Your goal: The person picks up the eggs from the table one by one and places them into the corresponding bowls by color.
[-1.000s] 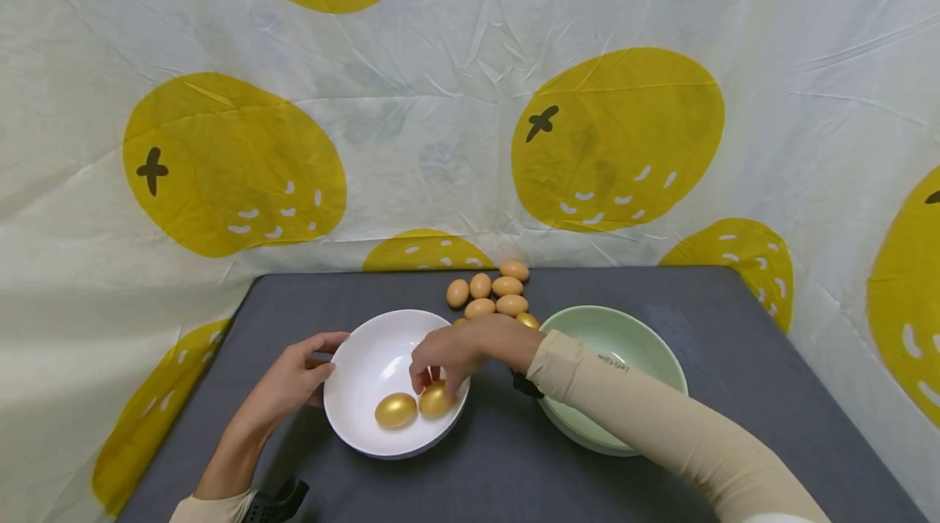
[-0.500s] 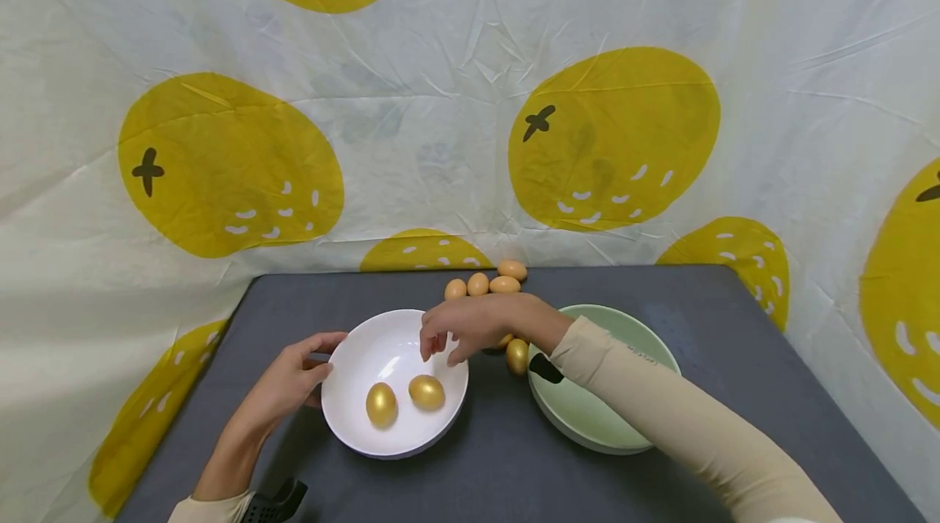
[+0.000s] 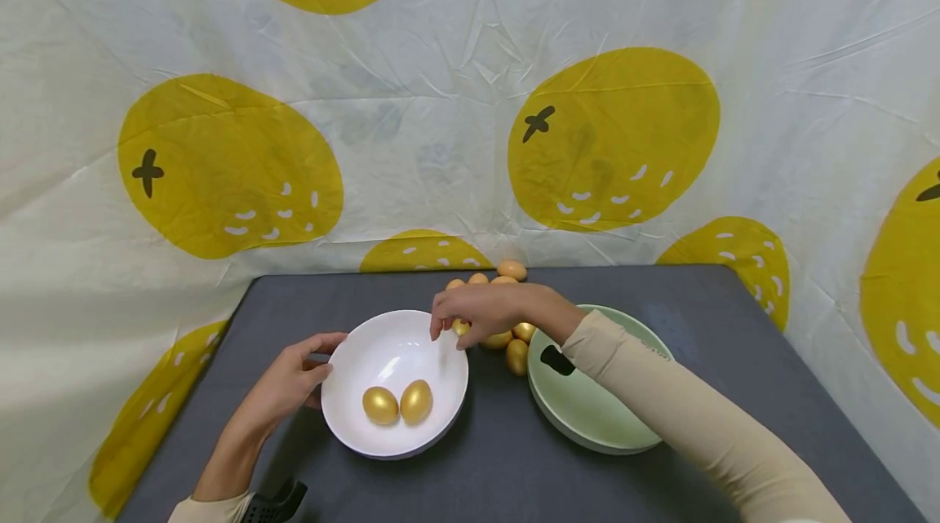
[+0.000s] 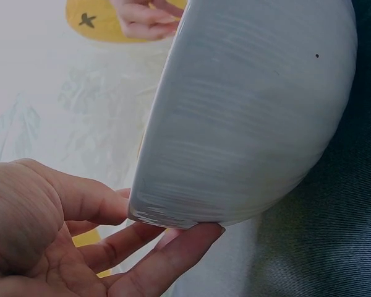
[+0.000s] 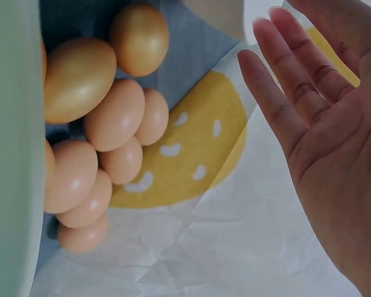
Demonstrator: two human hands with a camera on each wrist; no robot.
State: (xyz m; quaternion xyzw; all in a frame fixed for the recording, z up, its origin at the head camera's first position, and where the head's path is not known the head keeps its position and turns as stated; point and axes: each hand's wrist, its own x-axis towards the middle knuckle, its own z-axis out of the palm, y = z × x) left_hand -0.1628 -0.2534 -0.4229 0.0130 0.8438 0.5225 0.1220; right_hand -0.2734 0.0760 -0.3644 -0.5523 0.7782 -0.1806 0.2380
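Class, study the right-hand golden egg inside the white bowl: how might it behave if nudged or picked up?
The golden egg would probably roll when nudged, given its rounded shape. The curved wall of the white bowl would likely steer it back towards the bottom. The egg's shiny, smooth-looking surface suggests it may be slippery to pinch.

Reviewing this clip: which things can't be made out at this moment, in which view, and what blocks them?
Brown eggs, head view: partly behind the right hand, so no full count there.
Green bowl, head view: part covered by the beige right sleeve.
White bowl, left wrist view: inside hidden by its own outer wall.
Green bowl, right wrist view: cut off by the left edge.
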